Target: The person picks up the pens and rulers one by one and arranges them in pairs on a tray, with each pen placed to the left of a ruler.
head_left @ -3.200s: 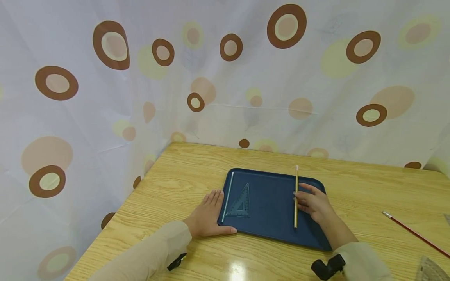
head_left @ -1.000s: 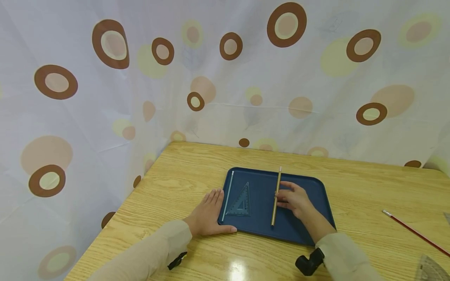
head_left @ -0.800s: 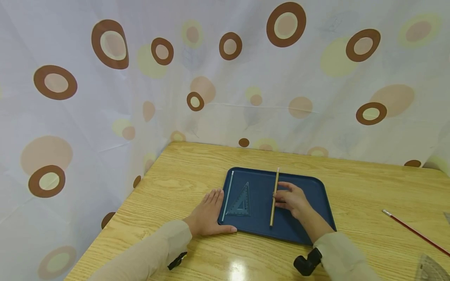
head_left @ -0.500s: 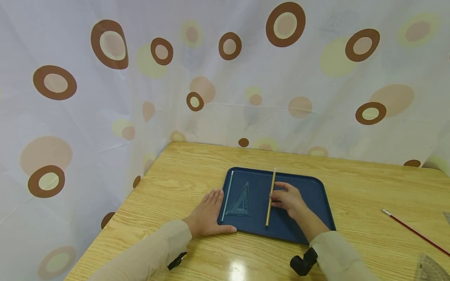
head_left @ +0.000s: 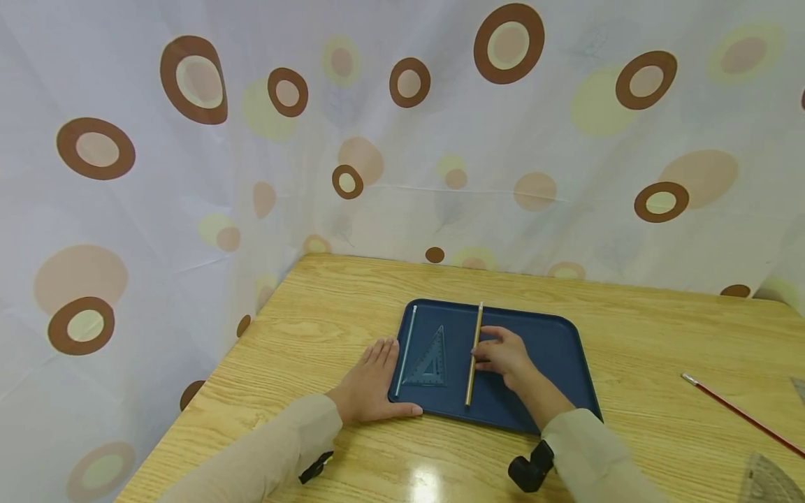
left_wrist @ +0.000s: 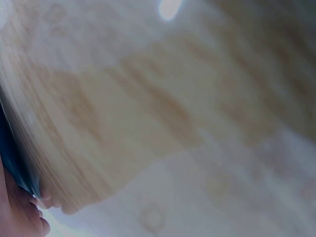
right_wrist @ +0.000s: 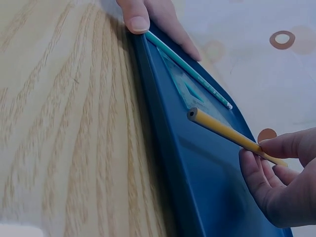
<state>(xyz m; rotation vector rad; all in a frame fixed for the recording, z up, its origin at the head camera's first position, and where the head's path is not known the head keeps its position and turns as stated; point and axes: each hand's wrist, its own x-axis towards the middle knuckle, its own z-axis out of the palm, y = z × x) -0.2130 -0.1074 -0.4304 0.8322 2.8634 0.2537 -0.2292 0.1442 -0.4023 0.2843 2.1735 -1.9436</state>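
Observation:
My right hand [head_left: 505, 355] pinches a yellow pencil [head_left: 472, 374] between thumb and fingertips, over the middle of a dark blue tray [head_left: 534, 391]. In the right wrist view the yellow pencil [right_wrist: 222, 129] tilts above the tray floor, its blunt, unsharpened end towards the camera. My left hand [head_left: 371, 388] rests with straight fingers against the tray's left edge, thumb along the near corner. Inside the tray, a teal pencil [head_left: 406, 349] lies along the left side. Beside it lies a clear set square [head_left: 432, 363], between the two pencils.
To the right on the wooden table [head_left: 641, 349] lies a red pencil [head_left: 742, 413] with a white eraser end. A clear protractor [head_left: 770, 482] sits at the lower right corner, partly cut off. A patterned curtain [head_left: 377, 230] hangs behind and left of the table.
My right hand has carried the yellow pencil leftward across the tray, from its right part towards the set square. The left hand has stayed at the tray's left edge.

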